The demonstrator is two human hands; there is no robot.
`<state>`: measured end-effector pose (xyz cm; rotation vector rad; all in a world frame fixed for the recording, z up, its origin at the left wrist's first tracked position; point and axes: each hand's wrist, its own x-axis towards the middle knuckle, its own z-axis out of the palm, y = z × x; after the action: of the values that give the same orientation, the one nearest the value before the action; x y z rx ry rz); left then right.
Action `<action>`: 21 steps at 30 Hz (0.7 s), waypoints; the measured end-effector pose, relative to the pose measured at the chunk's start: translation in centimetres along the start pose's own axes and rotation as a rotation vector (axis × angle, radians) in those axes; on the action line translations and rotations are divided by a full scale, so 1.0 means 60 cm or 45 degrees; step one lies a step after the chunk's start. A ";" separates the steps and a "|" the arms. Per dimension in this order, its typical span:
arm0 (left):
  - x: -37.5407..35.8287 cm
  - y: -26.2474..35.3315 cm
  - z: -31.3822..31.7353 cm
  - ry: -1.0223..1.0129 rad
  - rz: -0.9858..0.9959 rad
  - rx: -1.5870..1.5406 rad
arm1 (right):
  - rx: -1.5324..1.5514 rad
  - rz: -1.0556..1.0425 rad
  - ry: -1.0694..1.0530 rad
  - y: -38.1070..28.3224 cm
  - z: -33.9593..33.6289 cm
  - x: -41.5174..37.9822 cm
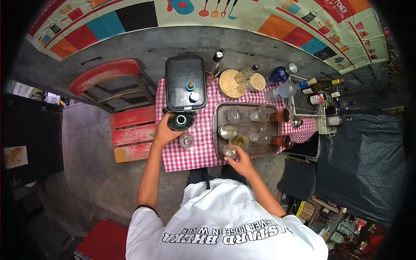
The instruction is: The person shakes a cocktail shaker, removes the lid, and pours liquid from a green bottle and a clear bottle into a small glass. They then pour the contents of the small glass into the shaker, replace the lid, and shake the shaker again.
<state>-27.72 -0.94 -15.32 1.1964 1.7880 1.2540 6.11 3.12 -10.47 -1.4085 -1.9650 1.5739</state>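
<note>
One dark bottle (177, 123), smooth, apparently glass — likely weighty and slippery, best gripped round the body — is held in the closely curled left hand (164, 133), with checked cloth (172, 154) beneath. One clear tumbler (229, 151), rigid, probably light and fragile, best taken by its wall, is pinched by the right hand (242, 164), a brown tray (220, 119) lying just beyond.
</note>
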 end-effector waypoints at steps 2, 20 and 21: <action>-0.005 0.001 -0.012 0.017 -0.064 0.026 | -0.168 -0.057 -0.016 -0.004 0.000 0.004; -0.105 0.155 -0.171 0.440 0.229 -0.406 | 0.534 -0.316 -0.116 -0.103 0.014 0.045; -0.111 0.178 -0.162 0.531 0.240 -0.435 | 0.540 -0.325 -0.116 -0.122 0.022 0.051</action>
<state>-30.30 -9.19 -1.99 0.9727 1.6657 1.9456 -0.14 5.15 -5.78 -0.8984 -1.6427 1.8154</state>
